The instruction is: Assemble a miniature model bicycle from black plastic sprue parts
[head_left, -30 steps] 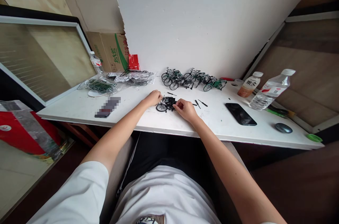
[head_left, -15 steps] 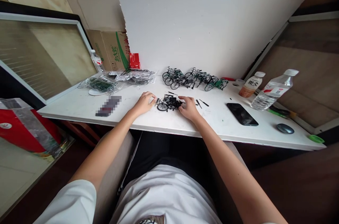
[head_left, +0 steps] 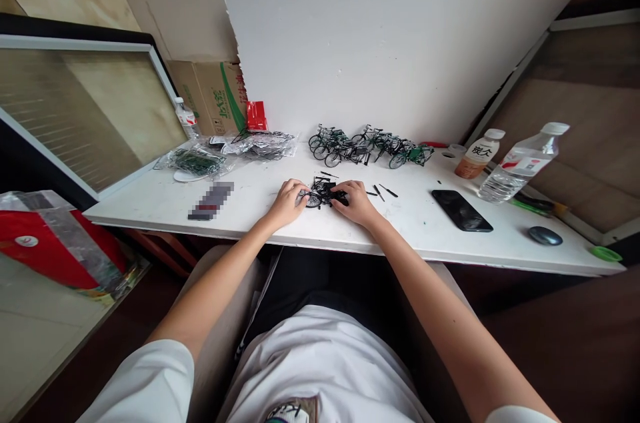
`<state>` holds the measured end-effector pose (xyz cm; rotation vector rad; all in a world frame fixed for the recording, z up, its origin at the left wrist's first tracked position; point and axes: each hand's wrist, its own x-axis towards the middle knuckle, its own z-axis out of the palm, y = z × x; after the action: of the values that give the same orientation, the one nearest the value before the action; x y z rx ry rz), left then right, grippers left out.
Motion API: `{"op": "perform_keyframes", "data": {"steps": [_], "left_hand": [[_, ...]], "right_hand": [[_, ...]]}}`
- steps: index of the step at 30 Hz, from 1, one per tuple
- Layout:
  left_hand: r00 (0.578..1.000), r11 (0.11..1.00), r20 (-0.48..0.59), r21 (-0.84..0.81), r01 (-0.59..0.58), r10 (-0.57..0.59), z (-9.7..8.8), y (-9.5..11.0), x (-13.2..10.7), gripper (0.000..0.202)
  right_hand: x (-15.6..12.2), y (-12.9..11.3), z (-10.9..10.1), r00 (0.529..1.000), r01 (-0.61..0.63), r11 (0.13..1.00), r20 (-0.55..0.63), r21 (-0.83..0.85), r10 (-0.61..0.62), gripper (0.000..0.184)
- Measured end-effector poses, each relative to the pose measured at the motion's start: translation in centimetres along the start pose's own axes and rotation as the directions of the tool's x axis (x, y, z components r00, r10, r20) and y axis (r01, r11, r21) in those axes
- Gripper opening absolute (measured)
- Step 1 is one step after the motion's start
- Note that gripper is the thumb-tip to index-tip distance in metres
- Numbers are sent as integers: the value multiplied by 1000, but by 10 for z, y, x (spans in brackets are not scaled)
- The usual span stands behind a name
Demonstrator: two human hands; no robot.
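Note:
A small black model bicycle [head_left: 323, 193] lies on the white table [head_left: 410, 236] straight in front of me. My left hand [head_left: 289, 202] has its fingers curled around the front wheel end. My right hand [head_left: 356, 202] grips the other end of the same model. Several thin black loose parts [head_left: 383, 192] are scattered just right of my right hand. A row of finished green and black model bicycles [head_left: 367, 145] stands farther back against a white foam board [head_left: 390, 50].
Clear plastic bags of parts [head_left: 227, 151] lie at the back left beside a cardboard box [head_left: 213, 100]. A black phone [head_left: 461, 210], a mouse [head_left: 545, 235], a tea bottle [head_left: 477, 154] and a water bottle [head_left: 520, 163] sit on the right. A dark flat object [head_left: 211, 201] lies on the left.
My left hand came in from the table behind the model to its front wheel. My right hand has stayed on the model's other end. The view has shifted slightly.

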<state>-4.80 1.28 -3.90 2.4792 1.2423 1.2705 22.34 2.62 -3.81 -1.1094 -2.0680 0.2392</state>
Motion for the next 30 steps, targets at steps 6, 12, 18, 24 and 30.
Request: {"op": "perform_keyframes", "data": {"steps": [6, 12, 18, 24, 30], "left_hand": [[994, 999, -98, 6, -46, 46, -1, 0, -1, 18], [986, 994, -123, -4, -113, 112, -3, 7, -2, 19], [982, 993, -159, -44, -113, 105, -4, 5, -1, 14], [982, 987, -133, -69, -146, 136, -1, 3, -3, 5], [993, 992, -12, -40, -121, 121, -3, 8, -4, 8]], "right_hand": [[-1, 1, 1, 1000, -8, 1000, 23, -15, 8, 21], [0, 2, 2, 1000, 4, 1000, -22, -14, -4, 18], [3, -2, -2, 986, -42, 999, -163, -21, 38, 19], [2, -1, -5, 935, -276, 957, -254, -90, 246, 25], [2, 13, 0, 891, -396, 915, -274, -82, 361, 20]]}}
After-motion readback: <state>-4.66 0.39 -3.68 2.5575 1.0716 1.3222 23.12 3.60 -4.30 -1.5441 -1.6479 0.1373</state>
